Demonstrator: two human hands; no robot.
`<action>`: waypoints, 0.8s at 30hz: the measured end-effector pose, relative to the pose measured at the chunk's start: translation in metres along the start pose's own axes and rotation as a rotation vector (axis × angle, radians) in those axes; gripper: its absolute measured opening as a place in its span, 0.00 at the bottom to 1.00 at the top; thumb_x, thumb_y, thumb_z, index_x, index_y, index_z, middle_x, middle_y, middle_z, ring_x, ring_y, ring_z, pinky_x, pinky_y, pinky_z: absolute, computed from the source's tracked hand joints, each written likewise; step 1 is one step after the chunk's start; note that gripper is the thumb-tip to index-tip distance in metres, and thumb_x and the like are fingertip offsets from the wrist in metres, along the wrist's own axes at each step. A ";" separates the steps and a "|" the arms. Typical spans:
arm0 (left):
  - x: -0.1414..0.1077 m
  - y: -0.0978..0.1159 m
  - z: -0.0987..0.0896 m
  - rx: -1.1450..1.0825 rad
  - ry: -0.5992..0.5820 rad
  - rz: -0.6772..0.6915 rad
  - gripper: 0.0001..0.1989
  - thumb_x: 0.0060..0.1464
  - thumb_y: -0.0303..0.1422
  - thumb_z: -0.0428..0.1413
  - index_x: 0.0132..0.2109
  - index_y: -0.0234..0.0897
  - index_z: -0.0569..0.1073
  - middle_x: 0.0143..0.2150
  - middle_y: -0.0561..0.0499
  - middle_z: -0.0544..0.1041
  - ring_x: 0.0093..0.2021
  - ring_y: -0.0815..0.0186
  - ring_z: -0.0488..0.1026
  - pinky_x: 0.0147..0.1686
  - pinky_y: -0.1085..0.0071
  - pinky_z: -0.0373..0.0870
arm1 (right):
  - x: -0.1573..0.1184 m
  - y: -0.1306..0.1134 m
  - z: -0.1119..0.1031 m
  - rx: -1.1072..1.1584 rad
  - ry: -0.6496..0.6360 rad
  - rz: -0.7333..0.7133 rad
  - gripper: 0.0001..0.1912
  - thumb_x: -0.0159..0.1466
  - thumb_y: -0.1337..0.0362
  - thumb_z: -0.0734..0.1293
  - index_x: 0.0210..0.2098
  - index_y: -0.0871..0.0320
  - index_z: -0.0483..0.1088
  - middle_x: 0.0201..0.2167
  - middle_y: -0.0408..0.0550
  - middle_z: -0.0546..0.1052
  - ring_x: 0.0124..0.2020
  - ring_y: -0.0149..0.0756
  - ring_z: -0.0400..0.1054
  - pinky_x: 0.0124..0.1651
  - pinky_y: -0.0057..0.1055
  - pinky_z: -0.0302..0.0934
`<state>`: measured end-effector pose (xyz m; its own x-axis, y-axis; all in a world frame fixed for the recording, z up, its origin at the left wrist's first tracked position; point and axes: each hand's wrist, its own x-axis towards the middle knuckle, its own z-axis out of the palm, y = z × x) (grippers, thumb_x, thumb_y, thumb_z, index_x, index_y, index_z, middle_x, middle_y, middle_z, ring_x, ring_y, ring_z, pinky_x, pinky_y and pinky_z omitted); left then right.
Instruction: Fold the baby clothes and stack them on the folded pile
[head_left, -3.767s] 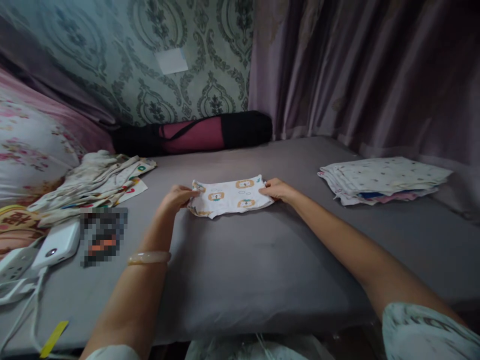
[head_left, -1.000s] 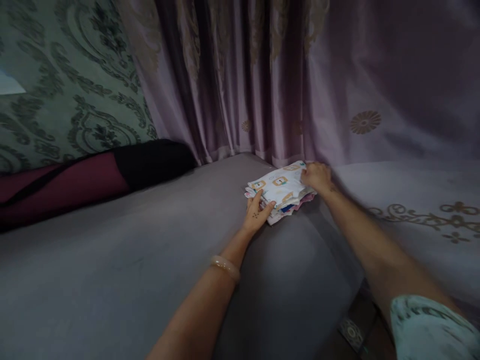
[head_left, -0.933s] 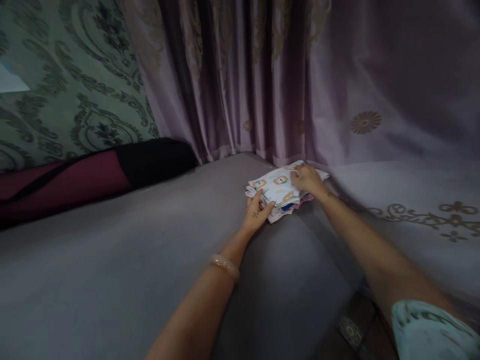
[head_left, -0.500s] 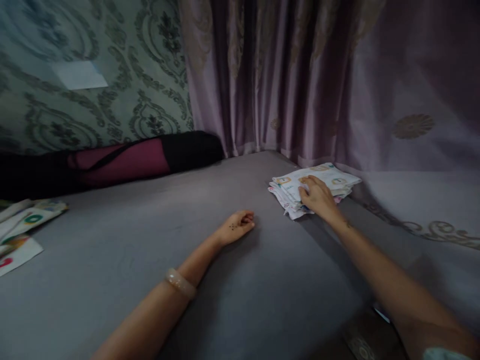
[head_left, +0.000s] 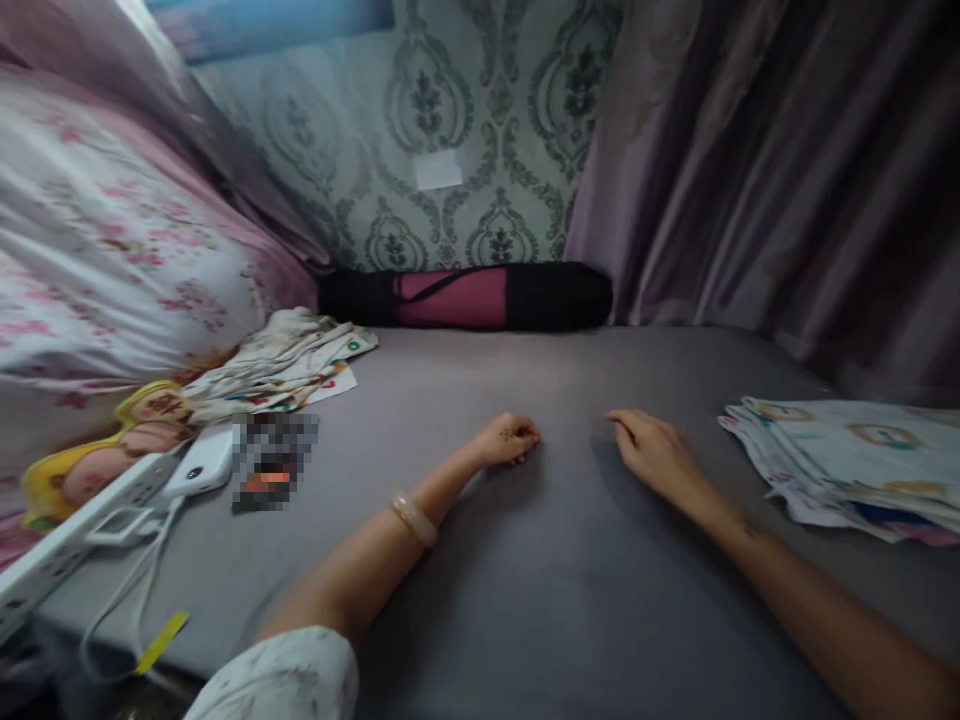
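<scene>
My left hand (head_left: 510, 439), with a pale bangle (head_left: 414, 517) on its forearm, hovers or rests over the grey sheet (head_left: 480, 600); which one I cannot tell. Its fingers are curled in and no object shows in them. To its right, my right hand (head_left: 651, 448) is held palm down with the fingers stretched forward, holding nothing. A flat stack of folded printed cloths (head_left: 825, 440) lies further right, apart from that hand. At the left a loose heap of white printed cloths (head_left: 281, 365) lies on the sheet.
A black and pink rolled bag (head_left: 465, 298) lies along the patterned wall. On the left are a yellow doll-like toy (head_left: 82, 465), a power strip (head_left: 67, 545), a white power bank (head_left: 201, 463) with cables, and a pixelated item (head_left: 274, 462). Curtains (head_left: 690, 170) hang at the right.
My right hand has come off the cloth stack and moved left over the sheet. The view has turned left, bringing the cloth heap and power strip into sight. The left hand stays curled.
</scene>
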<state>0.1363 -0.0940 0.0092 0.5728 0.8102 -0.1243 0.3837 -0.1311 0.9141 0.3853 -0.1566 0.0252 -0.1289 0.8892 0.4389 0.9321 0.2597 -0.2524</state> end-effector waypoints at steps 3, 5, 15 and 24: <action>-0.006 -0.006 -0.014 0.021 0.047 -0.022 0.04 0.52 0.28 0.53 0.34 0.34 0.73 0.22 0.56 0.68 0.18 0.74 0.66 0.19 0.78 0.63 | 0.013 -0.031 0.033 0.085 -0.081 -0.089 0.19 0.63 0.69 0.54 0.44 0.55 0.74 0.41 0.52 0.78 0.43 0.42 0.73 0.46 0.37 0.65; -0.011 -0.010 -0.026 0.032 0.071 -0.058 0.04 0.52 0.28 0.53 0.34 0.35 0.73 0.21 0.57 0.68 0.17 0.74 0.65 0.19 0.78 0.62 | 0.022 -0.051 0.052 0.125 -0.122 -0.139 0.19 0.63 0.69 0.54 0.43 0.55 0.74 0.41 0.52 0.79 0.43 0.42 0.73 0.46 0.37 0.65; -0.073 -0.050 -0.164 0.095 0.632 -0.222 0.04 0.49 0.29 0.56 0.30 0.34 0.75 0.19 0.53 0.71 0.17 0.72 0.65 0.18 0.78 0.62 | 0.055 -0.135 0.108 0.159 -0.222 -0.169 0.15 0.66 0.66 0.55 0.40 0.54 0.73 0.39 0.53 0.79 0.39 0.41 0.73 0.37 0.32 0.61; -0.168 -0.067 -0.307 0.497 1.208 -0.473 0.16 0.48 0.27 0.50 0.42 0.28 0.77 0.38 0.43 0.79 0.39 0.61 0.74 0.42 0.69 0.68 | 0.052 -0.141 0.118 0.186 -0.153 -0.101 0.12 0.66 0.60 0.57 0.38 0.49 0.72 0.37 0.47 0.79 0.34 0.42 0.73 0.29 0.32 0.57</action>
<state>-0.2078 -0.0461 0.0875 -0.5587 0.7875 0.2601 0.7239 0.3101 0.6162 0.2070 -0.1025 -0.0185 -0.2813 0.8981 0.3381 0.8356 0.4025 -0.3738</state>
